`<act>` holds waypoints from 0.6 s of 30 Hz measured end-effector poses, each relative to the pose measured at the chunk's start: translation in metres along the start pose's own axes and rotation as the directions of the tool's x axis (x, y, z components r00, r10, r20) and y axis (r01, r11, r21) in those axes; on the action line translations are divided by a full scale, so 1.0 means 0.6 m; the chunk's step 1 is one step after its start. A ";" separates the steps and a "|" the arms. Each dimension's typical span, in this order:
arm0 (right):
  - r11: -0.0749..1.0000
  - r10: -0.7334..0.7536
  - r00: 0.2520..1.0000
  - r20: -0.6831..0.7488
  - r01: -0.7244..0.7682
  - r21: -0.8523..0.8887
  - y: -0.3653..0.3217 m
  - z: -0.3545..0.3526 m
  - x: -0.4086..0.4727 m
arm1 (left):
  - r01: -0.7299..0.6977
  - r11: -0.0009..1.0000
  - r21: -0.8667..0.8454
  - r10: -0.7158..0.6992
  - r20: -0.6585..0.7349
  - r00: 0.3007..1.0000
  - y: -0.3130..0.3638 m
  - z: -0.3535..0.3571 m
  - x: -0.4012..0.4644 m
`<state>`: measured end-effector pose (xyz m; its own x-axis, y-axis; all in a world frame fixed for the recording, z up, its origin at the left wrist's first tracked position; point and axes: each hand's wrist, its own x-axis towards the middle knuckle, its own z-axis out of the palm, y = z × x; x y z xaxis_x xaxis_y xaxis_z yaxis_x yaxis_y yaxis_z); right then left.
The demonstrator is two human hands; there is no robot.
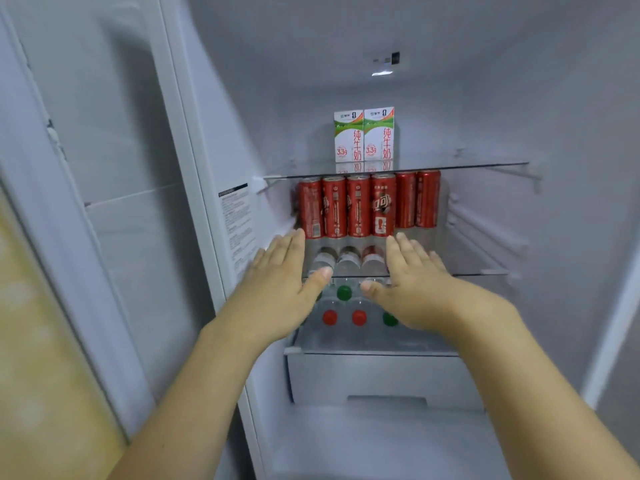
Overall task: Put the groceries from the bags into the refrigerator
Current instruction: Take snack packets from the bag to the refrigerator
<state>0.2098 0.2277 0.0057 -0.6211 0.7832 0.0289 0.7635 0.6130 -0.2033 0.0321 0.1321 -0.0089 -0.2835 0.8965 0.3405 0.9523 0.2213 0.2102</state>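
The refrigerator (519, 116) stands open in front of me. Two milk cartons (363, 135) stand side by side at the back of the top glass shelf (467, 166). Several red cans (360, 206) line the middle shelf in a row. Under that shelf stand bottles with red and green caps (358, 317). My left hand (280, 289) and my right hand (415, 285) reach in, palms facing each other, at the two ends of the front cans. Both hands are flat with fingers apart and hold nothing. No bags are in view.
The open door (114, 168) with its bins is on the left. A closed white drawer (384, 379) sits below the bottles. On the left inner wall is a printed label (239, 223). The right part of each shelf is bare.
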 end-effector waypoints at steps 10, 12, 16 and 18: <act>0.999 -0.053 0.982 0.179 0.051 0.019 -0.042 0.080 -0.025 | 0.040 0.995 0.096 -0.052 0.125 0.991 -0.032 0.069 -0.072; 0.995 -0.102 0.972 0.211 0.102 0.009 -0.047 0.085 -0.025 | 0.057 0.993 0.106 -0.070 0.119 0.990 -0.029 0.068 -0.085; 0.981 -0.187 0.952 0.244 0.196 -0.014 -0.051 0.085 -0.018 | 0.145 0.983 0.111 -0.155 0.091 0.984 -0.024 0.051 -0.122; 0.971 -0.230 0.943 0.242 0.238 -0.003 -0.058 0.086 -0.014 | 0.198 0.969 0.150 -0.209 0.064 0.976 -0.022 0.037 -0.144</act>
<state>0.1793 0.1944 -0.0382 -0.8040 0.5720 -0.1624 0.5943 0.7821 -0.1877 0.0464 0.0599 -0.0613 -0.4685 0.8530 0.2301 0.8834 0.4492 0.1337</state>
